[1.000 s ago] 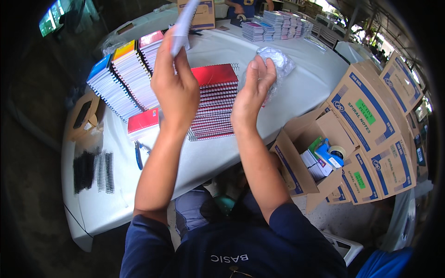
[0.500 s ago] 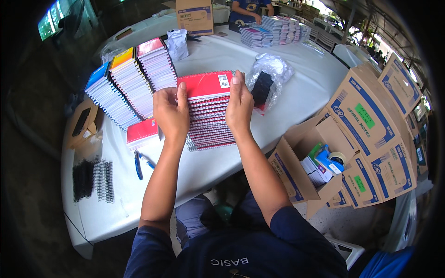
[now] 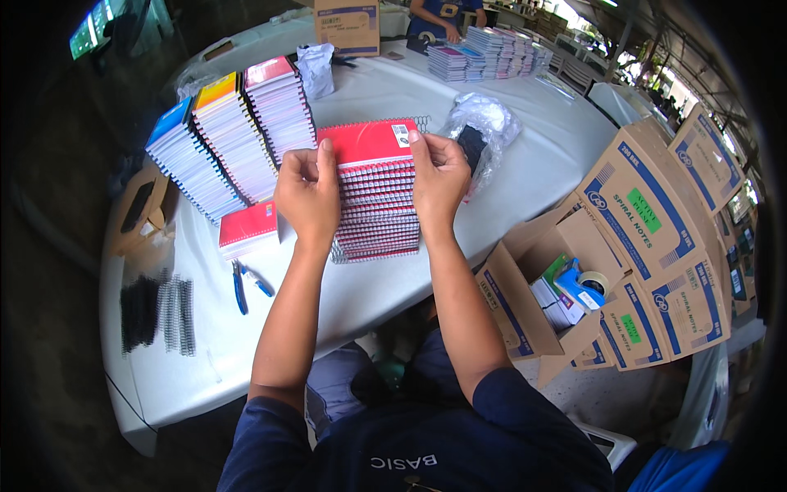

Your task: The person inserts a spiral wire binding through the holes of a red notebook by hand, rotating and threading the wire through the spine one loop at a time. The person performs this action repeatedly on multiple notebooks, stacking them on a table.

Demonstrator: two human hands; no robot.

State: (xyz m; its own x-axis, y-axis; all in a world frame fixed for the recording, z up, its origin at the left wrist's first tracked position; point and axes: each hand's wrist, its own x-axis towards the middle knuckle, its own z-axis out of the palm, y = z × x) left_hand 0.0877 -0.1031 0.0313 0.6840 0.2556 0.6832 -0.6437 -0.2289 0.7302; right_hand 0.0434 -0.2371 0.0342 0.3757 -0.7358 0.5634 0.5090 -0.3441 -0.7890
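A red-covered spiral notebook [image 3: 361,141] lies on top of a tall stack of spiral notebooks [image 3: 377,209] whose coil edges face me. My left hand [image 3: 310,193] grips the left edge of that top notebook, its thumb on the cover and its fingers curled underneath. On the other side, my right hand [image 3: 440,176] pinches the right edge, thumb beside a white label. A wire coil [image 3: 420,124] sticks out past the notebook's far right corner. Just left of my left hand sits a short pile of red notebooks [image 3: 248,225].
Tall piles of blue [image 3: 184,160], yellow [image 3: 234,135] and pink notebooks [image 3: 279,111] stand at the far left. Pliers [image 3: 239,287] and loose black coils [image 3: 141,313] lie nearer. A plastic bag [image 3: 484,131] is beyond my right hand. An open carton [image 3: 525,320] holds a tape dispenser [image 3: 580,284].
My right hand has shifted slightly right, its fingers more curled. More of the wire coil shows beyond the far right corner. My left hand stays at the left edge.
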